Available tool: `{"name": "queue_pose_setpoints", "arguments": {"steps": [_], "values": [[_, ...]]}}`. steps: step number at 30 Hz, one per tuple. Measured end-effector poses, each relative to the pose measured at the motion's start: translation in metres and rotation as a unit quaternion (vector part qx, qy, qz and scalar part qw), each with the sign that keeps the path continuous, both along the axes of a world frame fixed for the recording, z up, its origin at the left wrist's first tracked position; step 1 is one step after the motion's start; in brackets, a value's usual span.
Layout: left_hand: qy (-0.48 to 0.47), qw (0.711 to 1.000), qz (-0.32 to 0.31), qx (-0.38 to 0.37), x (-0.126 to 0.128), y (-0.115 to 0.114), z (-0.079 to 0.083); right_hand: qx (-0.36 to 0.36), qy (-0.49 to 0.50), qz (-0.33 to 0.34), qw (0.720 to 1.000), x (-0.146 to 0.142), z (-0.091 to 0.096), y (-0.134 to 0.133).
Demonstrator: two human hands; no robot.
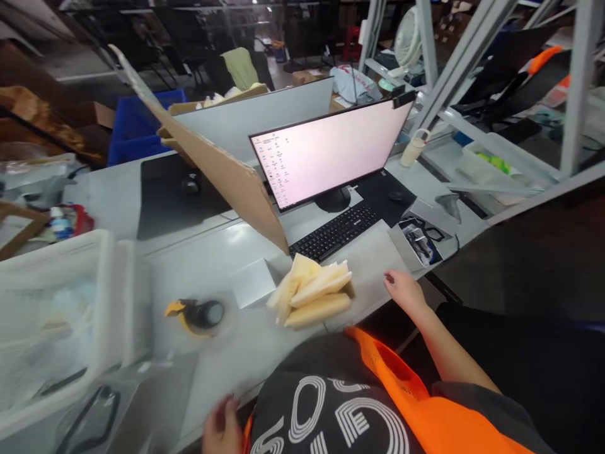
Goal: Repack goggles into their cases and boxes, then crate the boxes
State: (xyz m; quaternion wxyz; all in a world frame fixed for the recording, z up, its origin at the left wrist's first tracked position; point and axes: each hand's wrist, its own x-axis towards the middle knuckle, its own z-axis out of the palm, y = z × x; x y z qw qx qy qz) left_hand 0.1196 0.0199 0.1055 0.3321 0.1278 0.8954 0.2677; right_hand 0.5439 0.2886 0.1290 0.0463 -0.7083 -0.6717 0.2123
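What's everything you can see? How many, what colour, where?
Desk: 1, pale grey, across the middle
Packets: several, cream, piled near the desk's front
Small box: 1, white, left of the packets
Tape dispenser, seemingly: 1, black-and-yellow, blurred, further left
Open box: 1, white, desk's right end
Cardboard sheet: 1, brown, left of the monitor
Monitor: 1, black-framed, on the desk
Keyboard: 1, black, below the monitor
Mice: 2, black, either side of the cardboard
Bin: at least 1, white, far left
Fan: 1, pale, upper right
More further back: too blurred to count
Vest: 1, orange, lower right
Left hand: 1, bare, bottom, blurred
Right hand: 1, bare, near the open box
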Motion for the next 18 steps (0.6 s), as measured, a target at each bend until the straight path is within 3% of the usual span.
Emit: {"name": "queue_pose_setpoints", "arguments": {"steps": [2, 5, 8, 10, 12, 15, 18], "values": [[0.041, 0.996, 0.007, 0.078, 0.002, 0.008, 0.002, 0.006, 0.013, 0.022, 1.000, -0.004, -0.002, 0.013], [0.145, 0.964, -0.123, 0.188, 0.009, 0.052, 0.034, 0.023, 0.036, 0.056, 0.998, -0.012, -0.002, 0.036], [0.269, 0.891, -0.205, 0.301, 0.020, 0.123, 0.086, 0.034, 0.058, 0.084, 0.994, -0.025, -0.005, 0.053], [0.341, 0.841, -0.228, 0.353, 0.032, 0.178, 0.118, 0.038, 0.067, 0.093, 0.993, -0.033, -0.010, 0.055], [0.374, 0.812, -0.233, 0.384, 0.048, 0.232, 0.141, 0.041, 0.071, 0.092, 0.992, -0.038, -0.014, 0.050], [0.360, 0.829, -0.205, 0.376, 0.071, 0.301, 0.153, 0.057, 0.068, 0.066, 0.994, -0.029, -0.018, 0.040], [0.306, 0.873, -0.166, 0.340, 0.077, 0.343, 0.141, 0.102, 0.043, -0.011, 0.994, 0.008, -0.016, 0.033]]}}
